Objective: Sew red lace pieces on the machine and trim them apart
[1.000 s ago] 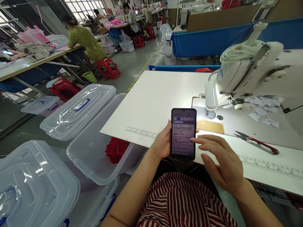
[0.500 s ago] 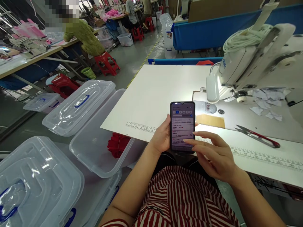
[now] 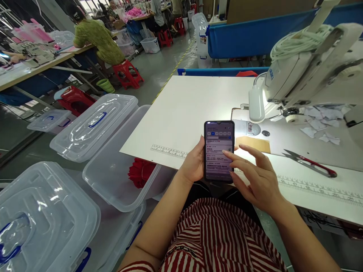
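Observation:
A black smartphone point(image 3: 218, 166) is held upright at the table's front edge, its lit screen showing a list of notifications. My left hand point(image 3: 194, 161) is closed around the phone's left side and back. Over the right part of the screen is my right hand point(image 3: 258, 179), with fingers stretched and spread; one fingertip is at the screen, though whether it touches I cannot tell. To the right of that hand, red-handled scissors point(image 3: 310, 163) lie on the table. A tan piece point(image 3: 253, 144) lies flat behind the hand, by the sewing machine's plate.
A white sewing machine point(image 3: 300, 75) stands at the right, with white scraps point(image 3: 321, 122) beneath it. The white table point(image 3: 184, 102) has a printed ruler. Left of it, a clear plastic bin point(image 3: 113, 177) contains a red bundle point(image 3: 140, 172). A lidded bin point(image 3: 45, 211) stands nearer. A person point(image 3: 99, 39) sits beyond.
My right hand's fingers have moved up the screen, and the listed notifications have scrolled upward. My left hand keeps its grip on the smartphone.

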Demonstrator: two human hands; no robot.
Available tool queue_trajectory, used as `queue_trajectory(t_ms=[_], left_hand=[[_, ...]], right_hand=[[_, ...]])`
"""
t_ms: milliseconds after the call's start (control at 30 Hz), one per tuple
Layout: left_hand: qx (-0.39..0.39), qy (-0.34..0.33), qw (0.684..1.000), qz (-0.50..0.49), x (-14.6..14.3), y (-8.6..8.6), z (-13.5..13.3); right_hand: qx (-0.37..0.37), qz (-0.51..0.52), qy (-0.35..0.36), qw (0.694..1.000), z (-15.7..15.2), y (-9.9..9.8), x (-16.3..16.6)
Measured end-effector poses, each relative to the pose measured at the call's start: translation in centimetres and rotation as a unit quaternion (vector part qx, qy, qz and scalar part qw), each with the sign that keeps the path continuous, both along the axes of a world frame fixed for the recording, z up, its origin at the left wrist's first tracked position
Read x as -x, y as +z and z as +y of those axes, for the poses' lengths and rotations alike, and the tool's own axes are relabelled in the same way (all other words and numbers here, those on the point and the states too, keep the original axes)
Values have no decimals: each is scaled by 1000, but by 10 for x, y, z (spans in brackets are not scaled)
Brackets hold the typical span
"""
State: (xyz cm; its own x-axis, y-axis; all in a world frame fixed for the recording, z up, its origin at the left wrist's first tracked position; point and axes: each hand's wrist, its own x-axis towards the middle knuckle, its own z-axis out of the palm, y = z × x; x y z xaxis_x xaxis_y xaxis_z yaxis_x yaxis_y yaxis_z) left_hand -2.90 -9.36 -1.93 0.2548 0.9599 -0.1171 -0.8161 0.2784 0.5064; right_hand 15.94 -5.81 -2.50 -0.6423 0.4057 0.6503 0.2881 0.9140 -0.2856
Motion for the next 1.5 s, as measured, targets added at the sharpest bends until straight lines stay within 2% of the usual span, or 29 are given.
queue_trajectory(t_ms=[167, 333, 400, 567, 700, 867, 1267, 1500], left_hand=[[17, 2, 1000, 18, -1, 0, 0], [78, 51, 995, 46, -1, -1, 1], [83, 52, 994, 46, 0, -1, 1], [46, 7, 998, 35, 1, 0, 2], [2, -31, 999, 30, 3, 1, 1], [-19, -33, 999, 33, 3, 1, 0], [-36, -39, 998, 26, 5, -4, 1], [-35, -36, 998, 35, 4, -3, 0]], right_hand=[[-1, -6, -11, 1000, 1, -1, 1], [14, -7, -26, 1000, 0, 0, 1], [15, -2, -25, 1000, 0, 0, 0], [8, 42, -4, 999, 1, 0, -1], [26, 80, -38, 996, 4, -1, -1], [64, 61, -48, 995, 5, -3, 0], [48, 14, -59, 997, 4, -4, 3], [67, 51, -37, 996, 4, -1, 1]])
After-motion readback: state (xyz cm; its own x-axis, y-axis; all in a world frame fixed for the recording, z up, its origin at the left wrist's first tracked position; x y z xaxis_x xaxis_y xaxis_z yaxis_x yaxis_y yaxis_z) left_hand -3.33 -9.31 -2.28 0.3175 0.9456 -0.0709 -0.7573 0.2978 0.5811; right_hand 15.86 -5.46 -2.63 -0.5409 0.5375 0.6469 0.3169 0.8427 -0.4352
